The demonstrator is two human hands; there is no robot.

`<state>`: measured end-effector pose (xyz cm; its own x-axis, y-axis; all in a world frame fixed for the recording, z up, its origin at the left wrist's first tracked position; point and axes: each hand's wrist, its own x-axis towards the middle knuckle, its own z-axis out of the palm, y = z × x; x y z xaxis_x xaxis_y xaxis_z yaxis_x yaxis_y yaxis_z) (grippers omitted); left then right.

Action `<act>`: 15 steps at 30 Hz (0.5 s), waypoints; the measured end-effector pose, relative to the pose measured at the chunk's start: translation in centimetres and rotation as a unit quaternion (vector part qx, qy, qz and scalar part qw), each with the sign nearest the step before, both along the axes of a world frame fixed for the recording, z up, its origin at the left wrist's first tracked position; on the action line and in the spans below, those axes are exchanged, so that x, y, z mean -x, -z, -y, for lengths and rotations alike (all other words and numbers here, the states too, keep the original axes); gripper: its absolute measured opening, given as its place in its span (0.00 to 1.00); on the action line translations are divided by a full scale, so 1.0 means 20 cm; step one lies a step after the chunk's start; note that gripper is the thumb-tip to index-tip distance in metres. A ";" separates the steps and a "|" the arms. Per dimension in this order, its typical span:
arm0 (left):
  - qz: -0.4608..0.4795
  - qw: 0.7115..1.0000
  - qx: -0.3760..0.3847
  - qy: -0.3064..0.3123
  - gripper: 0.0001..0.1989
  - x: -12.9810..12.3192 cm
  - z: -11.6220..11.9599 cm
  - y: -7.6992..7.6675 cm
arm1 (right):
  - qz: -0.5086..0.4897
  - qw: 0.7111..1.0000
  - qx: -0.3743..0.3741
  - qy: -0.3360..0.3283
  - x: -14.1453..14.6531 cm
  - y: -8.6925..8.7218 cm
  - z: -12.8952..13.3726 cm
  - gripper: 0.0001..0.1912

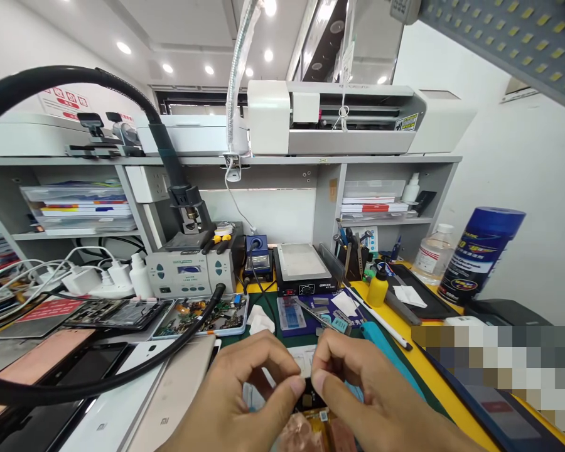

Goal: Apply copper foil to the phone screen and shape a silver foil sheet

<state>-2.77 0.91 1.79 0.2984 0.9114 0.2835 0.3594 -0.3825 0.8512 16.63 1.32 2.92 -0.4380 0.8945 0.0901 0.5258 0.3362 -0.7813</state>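
Observation:
Both hands are close together at the bottom centre of the head view. My left hand (pixel 258 392) has its thumb and index fingertip pinched at the left edge of a small black part (pixel 307 400). Opposite it, my right hand (pixel 353 383) pinches at the right edge of the same part. Just below lies a piece with copper-coloured film and amber tape (pixel 301 433), partly covered by the hands. A white paper or card (pixel 305 359) shows behind the fingertips. The fingers hide most of the black part.
Phones (pixel 98 389) and a tray of small parts (pixel 230 323) lie left. A black hose (pixel 169 358) arcs over them. Behind stand a grey rework station (pixel 188 273) and a heating plate (pixel 306 262); right are a yellow bottle (pixel 378 290) and a blue spray can (pixel 480 254).

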 end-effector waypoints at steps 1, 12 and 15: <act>0.002 1.000 0.000 0.002 0.10 -0.01 0.00 0.00 | 0.003 1.000 0.005 0.005 0.01 0.00 0.00 0.09; 0.096 0.991 0.091 0.001 0.19 0.00 0.00 0.06 | -0.038 0.997 -0.060 -0.011 0.03 0.03 -0.01 0.04; 0.100 0.989 0.106 0.001 0.20 -0.01 0.01 0.05 | -0.016 0.999 -0.052 0.001 0.04 0.02 0.00 0.07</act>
